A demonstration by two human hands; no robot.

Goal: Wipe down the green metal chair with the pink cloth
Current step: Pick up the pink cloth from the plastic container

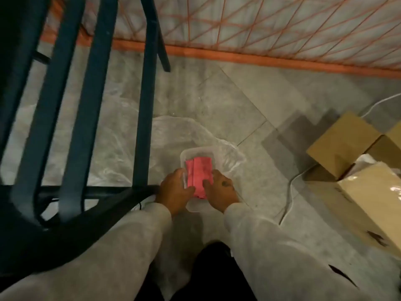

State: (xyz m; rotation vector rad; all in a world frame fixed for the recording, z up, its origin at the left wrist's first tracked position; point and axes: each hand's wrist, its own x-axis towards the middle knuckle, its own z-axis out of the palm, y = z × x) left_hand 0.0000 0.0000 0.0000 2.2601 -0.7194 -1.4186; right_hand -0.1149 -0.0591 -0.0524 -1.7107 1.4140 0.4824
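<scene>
On the grey floor beside the chair, the cloth lies folded in a clear tray. The left hand and right hand apparently pinch its near end with curled fingers.

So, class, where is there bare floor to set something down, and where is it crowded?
Free: grey floor tiles between the orange-framed panel and brown cardboard boxes. Crowded: crumpled clear plastic sheet beside the green metal chair, around the pink cloth; white cable by the boxes.
</scene>
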